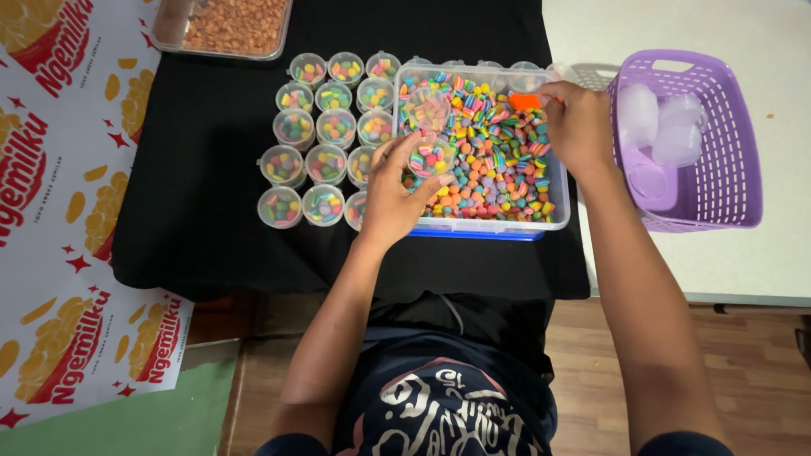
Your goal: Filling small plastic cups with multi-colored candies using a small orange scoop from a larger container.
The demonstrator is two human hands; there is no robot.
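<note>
Filling small cups from a tub of bright candies.

On the black cloth (211, 211), a cluster of filled clear cups (325, 127) stands just left of the clear tub (486, 224), with a tray of brown nuts (232, 25) above them. The left hand (393, 198) curls its fingers around 1 small cup (431, 158) of candies over the tub's left side. The right hand (579, 127) pinches an orange scoop (525, 101) at the tub's far right corner. Just right, a purple basket (726, 169) holds empty cups.

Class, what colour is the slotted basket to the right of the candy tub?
Purple basket, clearest in the head view, holding clear cups.
</note>
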